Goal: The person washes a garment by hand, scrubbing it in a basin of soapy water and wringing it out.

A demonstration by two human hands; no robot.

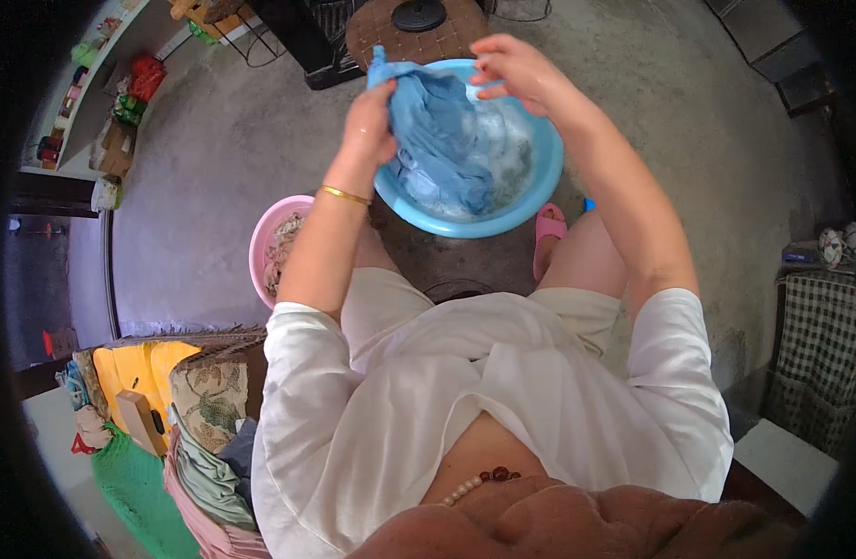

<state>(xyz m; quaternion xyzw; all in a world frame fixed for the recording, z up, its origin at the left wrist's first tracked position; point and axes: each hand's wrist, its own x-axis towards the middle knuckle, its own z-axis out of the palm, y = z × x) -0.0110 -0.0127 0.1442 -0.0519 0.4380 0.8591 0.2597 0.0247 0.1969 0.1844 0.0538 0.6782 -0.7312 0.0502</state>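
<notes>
A light-blue round basin stands on the floor in front of me, with sudsy water in it. My left hand is closed on a wet blue garment at the basin's left side. One bunched end of the cloth sticks up above that hand, and the rest hangs down into the suds. Over the basin's far right rim is my right hand, its fingers apart and off the cloth. Something white, perhaps foam, shows by its fingertips; I cannot tell whether it touches them.
Left of my legs sits a pink basin with crumpled patterned cloth in it. A brown round stool with a black round object on top stands just beyond the blue basin. My foot wears a pink slipper. Piled fabrics lie at lower left.
</notes>
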